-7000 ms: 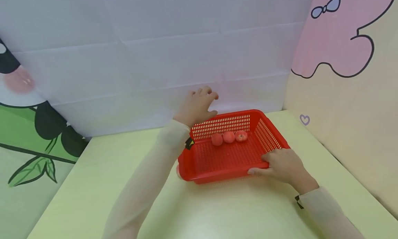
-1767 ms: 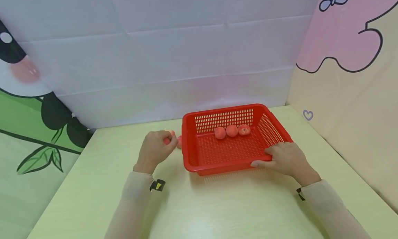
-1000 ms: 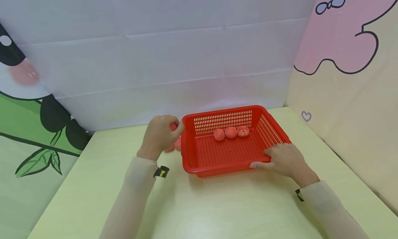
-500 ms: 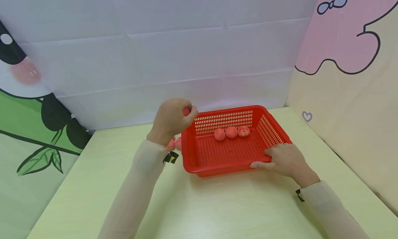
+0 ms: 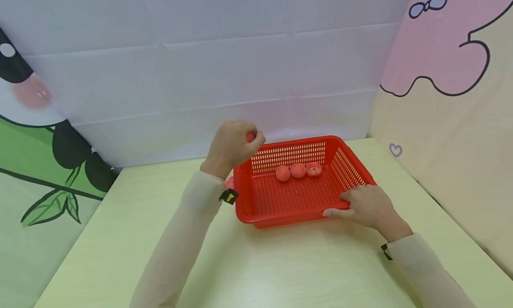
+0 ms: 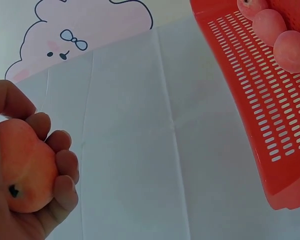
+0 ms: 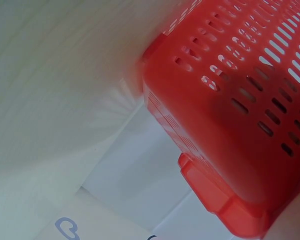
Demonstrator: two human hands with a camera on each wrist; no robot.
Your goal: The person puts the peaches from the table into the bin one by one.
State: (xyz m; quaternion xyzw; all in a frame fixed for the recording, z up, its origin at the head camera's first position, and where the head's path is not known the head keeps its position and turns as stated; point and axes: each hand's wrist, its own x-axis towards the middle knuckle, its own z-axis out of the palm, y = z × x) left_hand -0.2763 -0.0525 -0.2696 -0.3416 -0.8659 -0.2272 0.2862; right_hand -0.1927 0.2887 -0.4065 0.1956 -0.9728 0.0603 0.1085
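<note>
My left hand [image 5: 233, 145] curls round a peach [image 6: 29, 167], held above the far left corner of the red plastic basket [image 5: 280, 220]. Only a sliver of that peach shows between finger and thumb in the head view; the left wrist view shows it orange-red with a dark stem hollow. With my right hand [image 5: 369, 210] I grip the basket's rim at its near right corner, thumb along the front. Inside the basket a left peach [image 5: 282, 173], a middle peach [image 5: 298, 170] and a right peach [image 5: 313, 169] sit in a row near the back wall.
Another peach [image 5: 229, 183] lies on the pale table [image 5: 116, 227] just left of the basket, partly hidden by my left wrist. Behind the table hangs a white cloth [image 5: 180, 85]. A cartoon-printed wall [image 5: 449, 134] stands at the right.
Seven seconds ago the left hand was open above the basket's far left edge. It then took a peach from the table left of the basket and rose rightward with it. The right hand kept its grip.
</note>
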